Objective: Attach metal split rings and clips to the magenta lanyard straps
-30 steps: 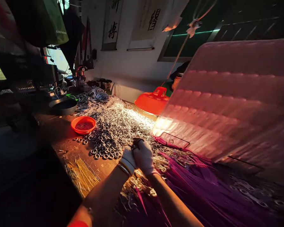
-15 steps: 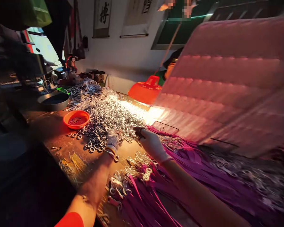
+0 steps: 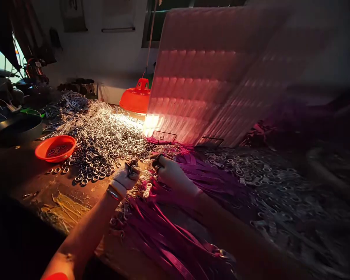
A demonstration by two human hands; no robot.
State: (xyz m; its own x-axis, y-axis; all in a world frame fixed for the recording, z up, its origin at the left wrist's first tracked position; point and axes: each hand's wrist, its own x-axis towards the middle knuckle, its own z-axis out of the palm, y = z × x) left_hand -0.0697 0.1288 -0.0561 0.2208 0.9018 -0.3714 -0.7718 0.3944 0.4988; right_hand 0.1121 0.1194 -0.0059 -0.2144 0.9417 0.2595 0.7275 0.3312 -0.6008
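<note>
My left hand [image 3: 126, 178], in a pale glove with dark fingertips, is closed around a metal ring at the near edge of a big heap of metal rings [image 3: 105, 136]. Just right of it, my right hand [image 3: 170, 171], gloved too, has its fingers pressed together; what they hold, if anything, is too small to make out. Purple straps [image 3: 163, 241] with metal clasps [image 3: 147, 189] on their ends lie below and between my hands. Further purple straps [image 3: 212, 179] spread out to the right beyond my right hand.
An orange bowl [image 3: 56, 149] with a few rings stands left of the heap, near a dark round pan [image 3: 20, 128]. A red lamp [image 3: 136, 97] hangs behind the heap. Right of it hangs a translucent quilted sheet [image 3: 198, 93]. More metal clasps [image 3: 268, 175] lie at the right.
The view has turned to the right. My left hand has come away from the ring heap toward my right hand, and a ring now shows in its fingers. My right hand stays near the straps.
</note>
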